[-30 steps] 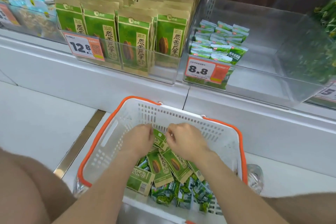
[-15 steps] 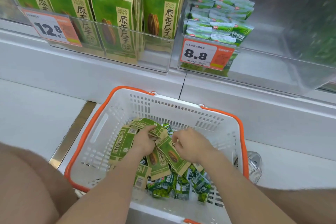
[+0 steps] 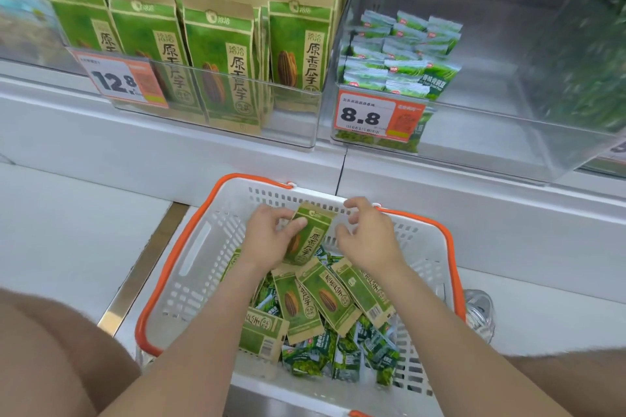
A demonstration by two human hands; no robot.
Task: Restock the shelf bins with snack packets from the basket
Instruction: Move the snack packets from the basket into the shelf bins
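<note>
Head camera view, looking down at a white basket (image 3: 453, 261) with an orange rim at 6 o'clock, set on the floor below a white shelf. The left hand (image 3: 267, 237) grips a green and brown seed packet (image 3: 313, 235), thumb across its printed front, fingers behind. The packet is raised over the far end of the basket, at 12 o'clock of the heap. The right hand (image 3: 367, 240) hovers just beside the packet's right edge with fingers loosely curled, and appears to hold nothing

The packet's long axis runs roughly 12 to 6 o'clock, its brown top band leaning a little toward 1 o'clock and pointing at the shelf, printed face toward the camera

It looks like a flat paper pouch, probably light and fairly stiff at the seams but easy to crease, with loose contents that may shift. A hold on both side edges at mid-height, or on the sealed top band, should keep it flat

More seed packets (image 3: 325, 294) and small green packets (image 3: 342, 355) lie jumbled in the basket. At 11 o'clock a clear bin (image 3: 291, 118) holds upright rows of matching seed packets. At 1 o'clock a second clear bin (image 3: 491, 132) holds small green packets only at its left
</note>
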